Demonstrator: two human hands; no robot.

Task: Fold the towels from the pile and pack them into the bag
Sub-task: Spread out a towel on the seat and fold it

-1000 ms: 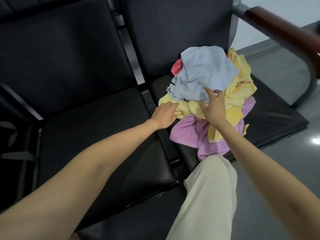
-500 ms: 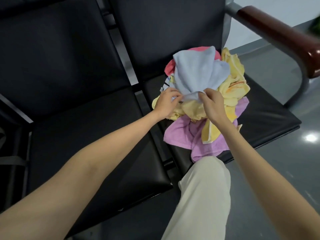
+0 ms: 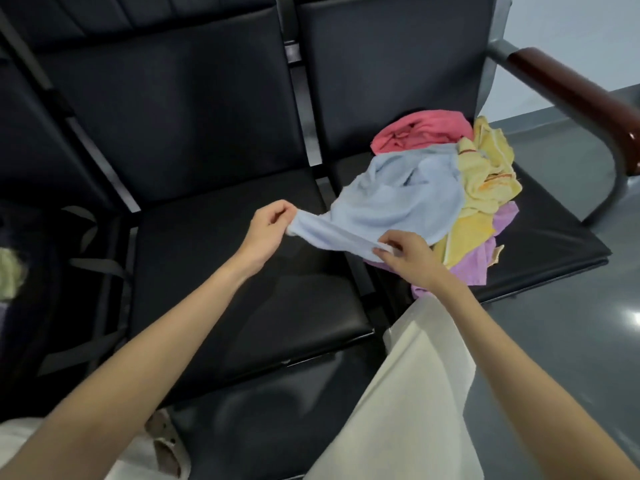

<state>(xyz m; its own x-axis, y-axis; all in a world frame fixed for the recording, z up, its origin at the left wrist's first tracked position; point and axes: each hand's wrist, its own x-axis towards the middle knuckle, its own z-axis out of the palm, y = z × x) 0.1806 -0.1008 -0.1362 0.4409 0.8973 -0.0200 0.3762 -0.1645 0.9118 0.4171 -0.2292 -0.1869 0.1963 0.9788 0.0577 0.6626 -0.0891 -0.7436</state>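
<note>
A pile of towels lies on the right black seat [image 3: 554,237]: a red towel [image 3: 422,129] at the back, yellow towels [image 3: 485,174] on the right, a purple towel [image 3: 474,261] underneath. A light blue towel [image 3: 398,199] is stretched off the pile toward the left. My left hand [image 3: 270,230] pinches one corner of it over the middle seat. My right hand [image 3: 405,254] pinches the other near corner in front of the pile. A dark bag [image 3: 83,271] with grey straps sits at the far left, partly in shadow.
The middle black seat [image 3: 242,306] lies under my left arm. A wooden armrest [image 3: 571,95] on a metal frame curves down at the right. Grey floor [image 3: 571,341] lies to the right. My leg in pale trousers [image 3: 408,393] stands before the seats.
Both hands gripped the light blue towel on the pile, then pulled its near edge out to the left and toward me. The red towel behind it came into sight.
</note>
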